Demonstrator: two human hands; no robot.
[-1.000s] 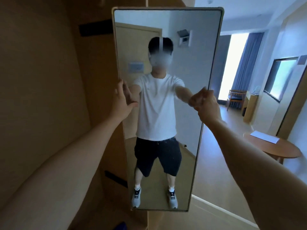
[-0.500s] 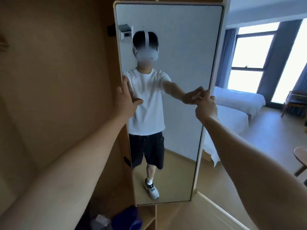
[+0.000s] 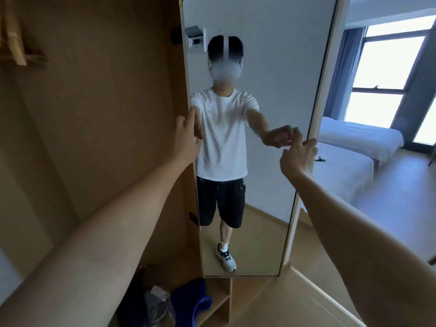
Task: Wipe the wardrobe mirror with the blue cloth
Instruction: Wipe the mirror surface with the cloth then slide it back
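The tall wardrobe mirror (image 3: 271,74), in a thin light frame, stands straight ahead and shows a person's reflection. My left hand (image 3: 185,135) touches its left edge at mid height, fingers fairly straight and pointing up. Curled round the frame, the fingers of my right hand (image 3: 298,154) grip the mirror's right edge at about the same height. A crumpled blue thing, probably the blue cloth (image 3: 192,299), lies low in the wardrobe below the mirror's left corner, away from both hands.
The brown wardrobe panel (image 3: 94,114) fills the left side. A wooden shelf (image 3: 219,300) sits under the mirror beside a dark bundle (image 3: 151,300). Right of the mirror are two white beds (image 3: 349,161), a window (image 3: 387,74) and wooden floor.
The mirror has swung round with both hands on its edges, and the view has dropped. The blue thing at the bottom has come fully into sight. My left fingers have straightened.
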